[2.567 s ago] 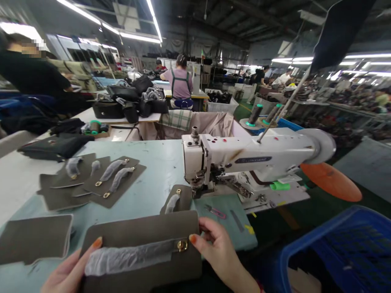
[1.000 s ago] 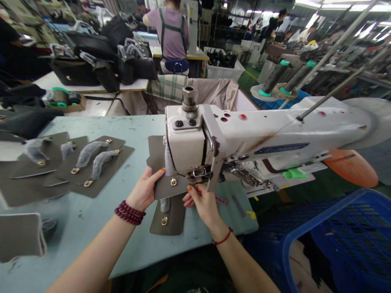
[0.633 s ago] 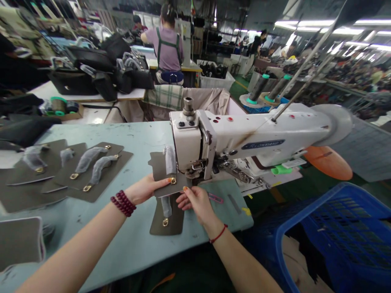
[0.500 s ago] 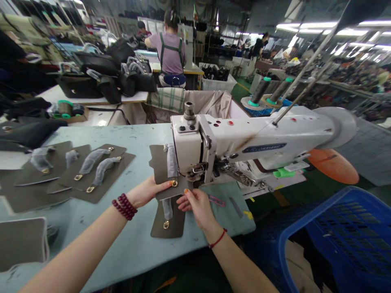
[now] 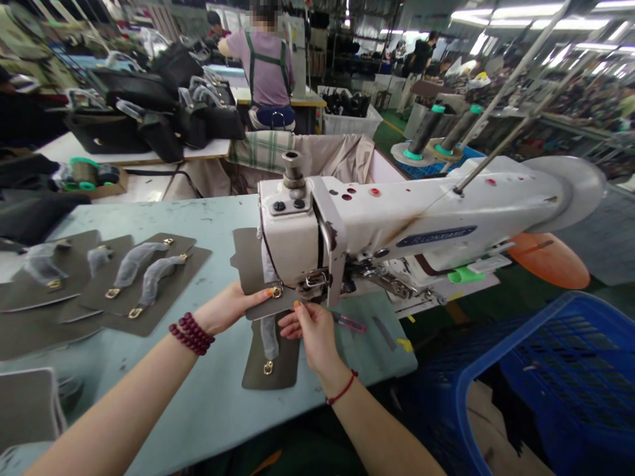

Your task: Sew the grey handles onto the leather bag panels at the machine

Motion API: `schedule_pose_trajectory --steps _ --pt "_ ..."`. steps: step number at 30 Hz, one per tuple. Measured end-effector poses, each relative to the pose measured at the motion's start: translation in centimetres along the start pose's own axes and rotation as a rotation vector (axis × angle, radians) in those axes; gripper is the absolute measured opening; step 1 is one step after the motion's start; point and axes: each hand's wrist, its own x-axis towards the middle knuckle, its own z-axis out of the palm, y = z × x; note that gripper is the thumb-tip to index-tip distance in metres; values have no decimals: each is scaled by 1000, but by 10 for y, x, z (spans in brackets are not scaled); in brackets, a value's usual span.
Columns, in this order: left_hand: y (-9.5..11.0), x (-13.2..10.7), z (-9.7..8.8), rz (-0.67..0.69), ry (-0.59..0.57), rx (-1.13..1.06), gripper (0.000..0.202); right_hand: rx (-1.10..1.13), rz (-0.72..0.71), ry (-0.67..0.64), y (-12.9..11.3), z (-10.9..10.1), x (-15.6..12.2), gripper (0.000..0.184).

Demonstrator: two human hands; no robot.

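A grey-brown flat panel lies partly under the head of a white sewing machine. A plastic-wrapped strap on it ends in a gold buckle. My left hand holds the panel's left side, thumb on top beside the buckle, the other fingers mostly hidden below. At the near right corner, my right hand pinches the edge between thumb and fingers, close to the needle area. Below lies a second panel, with its own wrapped strap and gold buckle.
Several similar panels with wrapped straps overlap on the table's left. Pink thread snips lie right of my right hand. A blue plastic basket stands at the lower right. Black bags and a seated person are beyond the table.
The camera view has shifted slightly, so the machine appears larger and further left. Both hands keep their hold on the panel, with little visible movement.
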Motion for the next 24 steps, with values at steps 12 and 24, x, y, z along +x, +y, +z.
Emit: schedule_pose_trajectory --steps 12,24 --pt "1 1 -5 90 85 155 43 74 15 94 -2 17 0 40" --pt "-4 -13 4 156 172 233 39 75 17 129 -2 22 1 38"
